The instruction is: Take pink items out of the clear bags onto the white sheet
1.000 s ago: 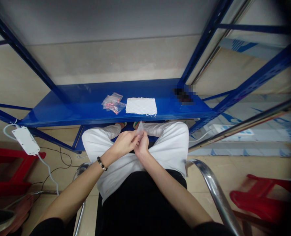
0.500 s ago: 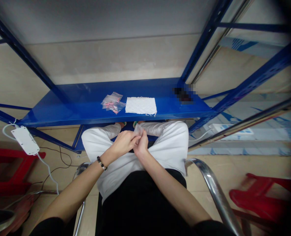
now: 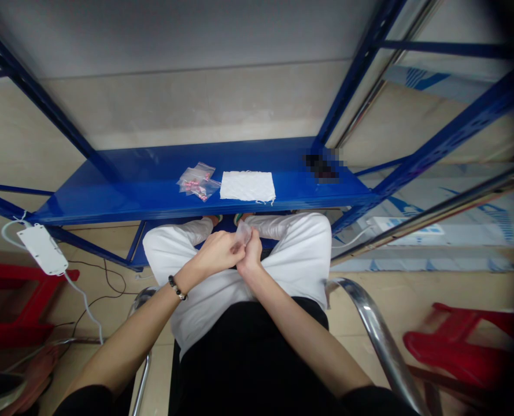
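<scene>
Over my lap, a small clear plastic bag (image 3: 243,233) is pinched between both hands. My left hand (image 3: 219,251), below a beaded bracelet, is closed on the bag's near left side. My right hand (image 3: 251,252) is closed on its right edge. Whether anything lies inside the bag I cannot make out. Beyond my knees, several clear zip bags (image 3: 199,180) with small pink-red pieces lie in a loose pile on the blue shelf (image 3: 144,193). Beside them to the right sits a flat white cloth (image 3: 247,186) with frayed edges.
A dark, pixelated object (image 3: 322,166) rests at the shelf's right end. A white power strip (image 3: 43,248) hangs at the left post. Red stools (image 3: 460,341) stand at both sides, and metal armrests (image 3: 369,323) flank me. Another person's foot (image 3: 33,375) shows at lower left.
The bag between my hands stands out more, as my left fingers have shifted slightly downward on it. The view has moved a little; the shelf items stay in place.
</scene>
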Demonstrator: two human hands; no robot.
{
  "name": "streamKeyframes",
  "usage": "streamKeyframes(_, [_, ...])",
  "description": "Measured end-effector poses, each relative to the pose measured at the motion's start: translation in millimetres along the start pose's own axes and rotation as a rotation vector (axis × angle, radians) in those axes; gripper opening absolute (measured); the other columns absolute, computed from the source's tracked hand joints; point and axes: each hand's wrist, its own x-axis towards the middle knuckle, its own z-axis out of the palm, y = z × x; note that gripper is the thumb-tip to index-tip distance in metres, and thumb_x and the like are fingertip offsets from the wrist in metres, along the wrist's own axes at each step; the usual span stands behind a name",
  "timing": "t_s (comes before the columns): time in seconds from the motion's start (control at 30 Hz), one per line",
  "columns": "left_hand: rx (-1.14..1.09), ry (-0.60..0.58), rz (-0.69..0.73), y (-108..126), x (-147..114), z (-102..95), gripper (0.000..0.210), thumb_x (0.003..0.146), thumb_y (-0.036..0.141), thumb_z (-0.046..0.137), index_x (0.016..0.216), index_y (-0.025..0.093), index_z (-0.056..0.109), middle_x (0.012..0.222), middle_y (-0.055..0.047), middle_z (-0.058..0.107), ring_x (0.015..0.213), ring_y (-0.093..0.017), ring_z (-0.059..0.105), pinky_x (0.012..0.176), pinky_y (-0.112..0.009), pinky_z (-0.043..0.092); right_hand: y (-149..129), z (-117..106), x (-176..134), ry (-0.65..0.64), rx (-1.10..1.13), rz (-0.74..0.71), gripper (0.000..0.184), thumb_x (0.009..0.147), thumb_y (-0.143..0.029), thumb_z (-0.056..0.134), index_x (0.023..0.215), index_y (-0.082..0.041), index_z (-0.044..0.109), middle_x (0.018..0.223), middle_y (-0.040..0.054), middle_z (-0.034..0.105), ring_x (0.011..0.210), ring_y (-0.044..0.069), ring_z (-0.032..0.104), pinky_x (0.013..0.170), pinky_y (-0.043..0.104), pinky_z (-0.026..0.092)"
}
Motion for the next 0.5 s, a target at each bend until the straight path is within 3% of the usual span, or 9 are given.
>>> streamKeyframes(0.13, [-0.021,-0.037,0.043,-3.1,-0.1,0.1,0.029,0.097,0.032,0.045,0.092,0.017,0.070,0.073,-0.006,0.070,0.068,-0.019,0.063,0.062,-0.027,0.036,-1.6,-1.1,-2.9,-0.054,0.028,0.003,0.021,0.088,-0.034,0.053,0.072,-0.021,0.055,0.058,-0.0062,0.058,0.051,0.010,0.057,0.050,0.020,0.048])
streamKeyframes(0.37, [0.113,-0.059,0.074,-4.5,-0.7,2.5,0.034,0.100,0.032,0.037,0.093,0.017,0.067,0.078,-0.008,0.071,0.073,-0.021,0.066,0.066,-0.029,0.040,-5.3,-0.6,-4.0,-0.050,0.054,0.062,0.021,0.089,-0.033,0.052,0.072,-0.021,0.055,0.061,-0.0041,0.063,0.054,0.011,0.061,0.053,0.020,0.051])
streamKeyframes(0.5, [0.210,-0.076,0.055,0.6,0.7,2.6,0.032,0.100,0.032,0.037,0.096,0.016,0.065,0.080,-0.009,0.072,0.073,-0.022,0.067,0.064,-0.029,0.041,-3.0,-1.3,2.1,-0.042,-0.005,0.090,0.025,0.088,-0.035,0.051,0.067,-0.022,0.050,0.055,-0.0051,0.058,0.049,0.012,0.058,0.051,0.022,0.051])
